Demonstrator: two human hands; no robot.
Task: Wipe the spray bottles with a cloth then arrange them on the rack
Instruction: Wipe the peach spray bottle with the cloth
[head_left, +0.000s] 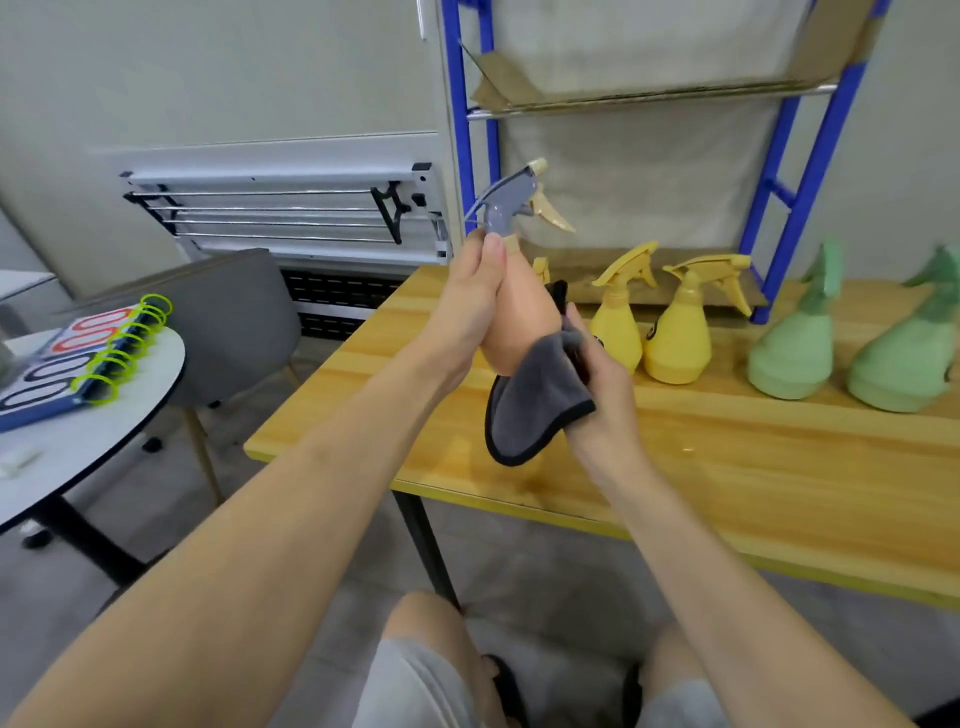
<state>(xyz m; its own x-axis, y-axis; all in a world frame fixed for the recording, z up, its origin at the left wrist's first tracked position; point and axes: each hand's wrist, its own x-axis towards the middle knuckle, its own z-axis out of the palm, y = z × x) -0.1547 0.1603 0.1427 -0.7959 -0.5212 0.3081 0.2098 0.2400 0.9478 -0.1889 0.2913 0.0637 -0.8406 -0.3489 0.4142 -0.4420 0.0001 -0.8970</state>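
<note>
1. My left hand (470, 306) has its grip wrapped round the neck and upper body of the peach bottle (511, 332), which I hold upright above the near left part of the desk (727, 467).
2. My right hand (605, 384) pinches the grey cloth (535, 410) and presses it against the bottle's lower side; its grip is closed on the cloth.
3. The bottle's grey sprayer head (506, 205) points away from me.
4. Two yellow bottles (675, 332) stand on the desk just behind my right hand; two green bottles (795, 353) stand further right.
5. The blue rack (802, 197) stands at the desk's far edge.
6. A round table (104, 447) sits to my left.
</note>
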